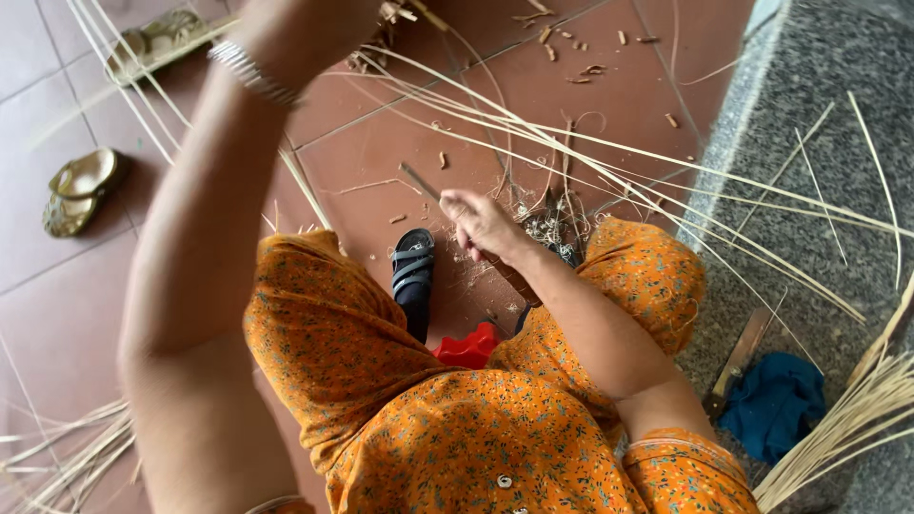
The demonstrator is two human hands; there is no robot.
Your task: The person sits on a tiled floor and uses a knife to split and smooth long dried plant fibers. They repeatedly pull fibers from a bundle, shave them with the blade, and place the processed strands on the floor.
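Bamboo strips [571, 143], long, thin and pale, fan out over the red tile floor [381, 152] from the top centre of the view, where the raised left arm ends. Their long axis runs from upper left down to lower right, and the free ends point right, out over the grey stone step [819, 114]. The left hand [314, 24] is lifted high and mostly cut off by the top edge, so I cannot tell how its fingers sit, though the strips gather right at it; a metal bangle [249, 71] rings the wrist. The right hand [484, 224] is closed around a knife [421, 183] whose narrow blade points up and left, its handle slanting down to the right beneath the fist. The hands are well apart. The person sits in orange flowered clothing [428, 428], one foot in a dark sandal [412, 266], with a red stool [468, 348] showing between the knees. More strips lie bundled at lower right [857, 409] and lower left [67, 457]. A blue cloth [776, 400] rests on the step, and a pair of olive sandals [81, 190] lies on the tiles at left
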